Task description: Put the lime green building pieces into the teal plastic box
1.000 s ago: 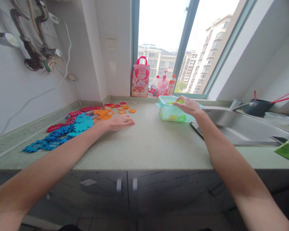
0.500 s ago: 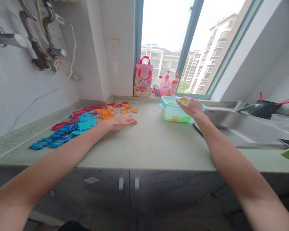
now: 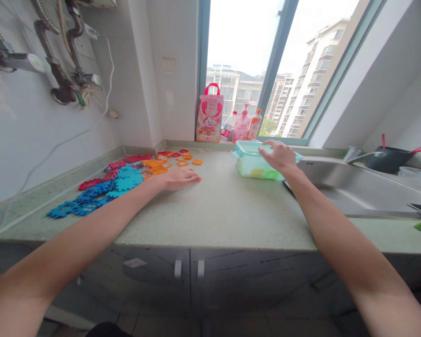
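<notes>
Fingers stretched out, my left hand (image 3: 182,179) rests on the counter, just right of a spread of flat interlocking plastic pieces. These are sorted by colour: dark blue pieces (image 3: 91,196) nearest, light blue pieces (image 3: 128,178) beside them, orange pieces (image 3: 155,167) and red pieces (image 3: 116,165) further back. Over a translucent teal plastic box (image 3: 244,164) hovers my right hand (image 3: 279,157), its fingers apart and nothing visible in them. Green and yellow shapes show through the box wall. My hand and wrist hide the box's right part.
A steel sink (image 3: 358,187) with a faucet (image 3: 366,155) lies to the right of the box. Behind it stands a dark pot (image 3: 388,160). A pink bag (image 3: 210,120) and several bottles, one a pink pump bottle (image 3: 243,125), line the windowsill. A white cable (image 3: 70,139) hangs at left.
The green piece at my right fingertips has been let go and no longer shows there; those fingers are more spread. My left hand has stayed in place. The view has shifted slightly.
</notes>
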Demonstrator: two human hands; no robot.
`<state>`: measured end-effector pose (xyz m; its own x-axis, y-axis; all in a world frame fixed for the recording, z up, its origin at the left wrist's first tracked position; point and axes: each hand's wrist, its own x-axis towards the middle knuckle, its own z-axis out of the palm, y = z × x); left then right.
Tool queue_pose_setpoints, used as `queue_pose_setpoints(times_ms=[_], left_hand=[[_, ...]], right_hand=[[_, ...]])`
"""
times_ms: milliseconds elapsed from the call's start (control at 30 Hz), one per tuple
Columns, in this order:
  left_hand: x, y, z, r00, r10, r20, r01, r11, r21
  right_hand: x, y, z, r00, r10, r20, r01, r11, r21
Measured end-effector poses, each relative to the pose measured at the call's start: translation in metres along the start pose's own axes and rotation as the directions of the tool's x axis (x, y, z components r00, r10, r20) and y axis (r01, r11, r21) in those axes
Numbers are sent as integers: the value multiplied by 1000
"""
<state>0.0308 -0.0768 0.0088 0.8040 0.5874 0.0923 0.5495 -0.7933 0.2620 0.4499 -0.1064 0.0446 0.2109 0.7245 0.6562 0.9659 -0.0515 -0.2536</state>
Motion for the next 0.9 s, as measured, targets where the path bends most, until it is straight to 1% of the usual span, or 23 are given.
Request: queue_pose_setpoints(times_ms=[100,167,233,300,367,433,500,533,567,600,633,667,733,767,800,833,900], left_hand=[[0,0,0,1000,4,-2,-4,1000,10],[1,0,0,1000,10,-2,-10,1000,11],[2,1,1,1000,17,-8,-17,1000,11],[2,1,3,1000,20,-19,-19,1000,11],[1,0,2,1000,14,-24,-13,1000,18],[-3,-3,-5,1000,-16,-18,17,999,43],[-10,-9,-20,995,-94,-26,97,988,118],[-15,-13,-30,986,-161,-43,166,970,176],[-21,-17,-40,966,-247,-74,258,935,244],[-27,-21,-51,928,-356,-111,373,875,308],[-33,-25,-62,874,-465,-141,483,800,356],[-39,-28,-71,809,-569,-148,577,721,384],[-49,-32,-85,687,-719,-104,691,603,399],[-53,-32,-90,644,-761,-73,720,571,396],[-56,-31,-93,617,-785,-48,736,554,389],[-57,-29,-95,602,-798,-35,746,547,379],[-58,-26,-97,592,-805,-36,758,541,363]], right_hand=[[0,0,2,1000,2,2,-2,1000,0],[0,0,3,999,-29,-14,29,1000,12],[-1,-3,3,993,-108,-56,110,993,38],[-4,-11,3,971,-216,-107,224,972,74],[-11,-24,4,934,-332,-135,348,930,119],[-21,-41,7,879,-456,-140,476,861,181],[-35,-59,13,800,-584,-137,598,759,258],[-42,-68,18,762,-635,-129,641,709,294],[-49,-75,23,725,-679,-117,673,662,329],[-55,-82,29,692,-715,-101,695,622,361],[-61,-88,34,661,-746,-84,711,586,390],[-65,-92,39,633,-771,-71,721,554,416],[-70,-96,47,594,-803,-53,729,508,460],[-70,-96,50,585,-810,-46,726,497,475],[-70,-95,52,585,-810,-38,719,496,487],[-69,-93,52,593,-804,-28,708,505,495],[-66,-88,51,619,-786,1,680,536,500]])
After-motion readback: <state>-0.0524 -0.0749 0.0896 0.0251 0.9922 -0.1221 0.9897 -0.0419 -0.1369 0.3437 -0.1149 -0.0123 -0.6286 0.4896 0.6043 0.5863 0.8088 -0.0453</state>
